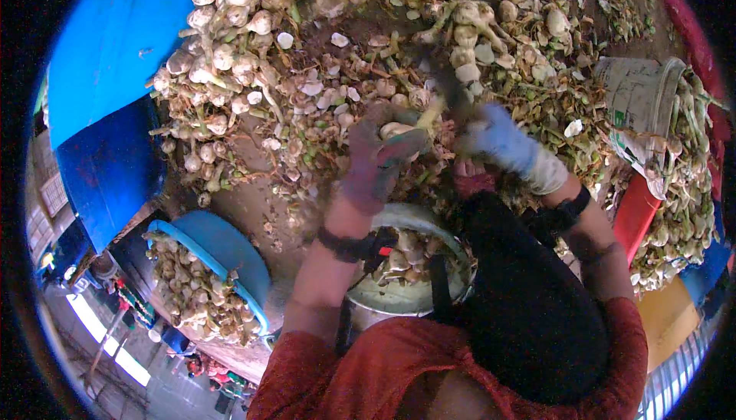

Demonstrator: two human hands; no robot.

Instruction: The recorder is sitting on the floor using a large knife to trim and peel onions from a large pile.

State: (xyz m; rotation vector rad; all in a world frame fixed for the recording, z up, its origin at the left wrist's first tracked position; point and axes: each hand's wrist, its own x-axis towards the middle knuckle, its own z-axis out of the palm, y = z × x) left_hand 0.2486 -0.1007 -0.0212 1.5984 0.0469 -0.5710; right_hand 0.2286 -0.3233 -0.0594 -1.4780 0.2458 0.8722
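Note:
My left hand (382,152), in a dark, stained glove, holds a garlic bulb (397,129) whose pale stem points to the right. My right hand (497,138), in a light blue and white glove, is blurred by motion just right of the stem. A dark blurred shape, apparently a blade (451,83), rises from its fingers; the handle cannot be made out. Below the hands a round metal bucket (414,305) holds several cut garlic bulbs (405,256). Around the hands lie dry skins and stem pieces (322,103).
Heaped garlic with stems (224,63) lies beyond and left. A blue tub (230,247) full of bulbs stands lower left, near blue barrels (109,172). At right, a tipped white bucket (638,92) rests by more garlic (678,230) and a red plastic object (635,218).

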